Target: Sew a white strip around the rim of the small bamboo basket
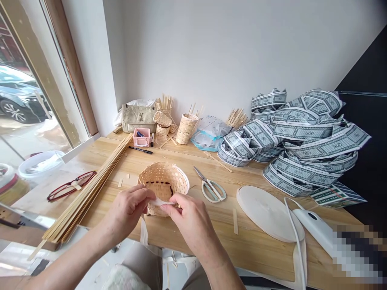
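A small woven bamboo basket (163,180) sits on the wooden table (256,249) near its front edge. Just in front of it my left hand (128,209) and my right hand (188,219) both pinch a strip of white cloth tape (159,202) between thumb and fingers. The tape hangs down over the table edge below my hands. Both hands touch or nearly touch the basket's near rim.
Scissors (211,187) lie right of the basket, then a white tape roll (266,211) and a white device (316,227). Bamboo strips (90,189) and red glasses (71,186) lie at left. Woven cups (186,128), a pink box (142,137), a handbag (139,117) and patterned packets (302,137) stand behind.
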### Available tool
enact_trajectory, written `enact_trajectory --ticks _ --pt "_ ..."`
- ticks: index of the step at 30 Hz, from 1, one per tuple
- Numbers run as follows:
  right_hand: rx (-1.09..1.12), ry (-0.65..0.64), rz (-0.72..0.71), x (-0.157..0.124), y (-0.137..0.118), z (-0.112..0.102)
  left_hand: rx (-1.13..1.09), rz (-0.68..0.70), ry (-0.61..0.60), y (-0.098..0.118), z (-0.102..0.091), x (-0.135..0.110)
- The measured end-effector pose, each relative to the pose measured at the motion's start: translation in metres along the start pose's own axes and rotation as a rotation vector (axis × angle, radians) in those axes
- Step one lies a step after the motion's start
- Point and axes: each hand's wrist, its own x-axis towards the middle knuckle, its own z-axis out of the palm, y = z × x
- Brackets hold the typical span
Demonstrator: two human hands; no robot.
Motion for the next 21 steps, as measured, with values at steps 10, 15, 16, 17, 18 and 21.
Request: enact_trajectory --ticks 10,15,16,17,18,21 --pt "-0.014 0.03 0.0 0.0001 -0.0023 0.0008 0.064 0.028 -0.062 -0.0033 -0.0018 0.002" --pt "-0.007 0.032 0.0 -0.0005 -0.0042 0.001 0.032 0.005 -0.18 -0.0039 -0.0062 0.004" --pt "-0.002 0.03 0.003 -0.0005 -0.0045 0.0009 0.019 -0.002 -0.2 -0.0044 -0.0067 0.0045" --pt "0.0 0.028 0.008 -0.0003 -0.0048 0.0008 0.008 -0.006 -0.214 -0.0051 -0.0071 0.0051" --pt "0.002 0.027 0.013 0.0 -0.0048 0.0008 0.003 -0.004 -0.227 -0.006 -0.0072 0.0059" --pt "0.001 0.028 0.029 0.0019 -0.0043 0.0011 0.004 0.028 -0.243 -0.0094 -0.0065 0.0093"
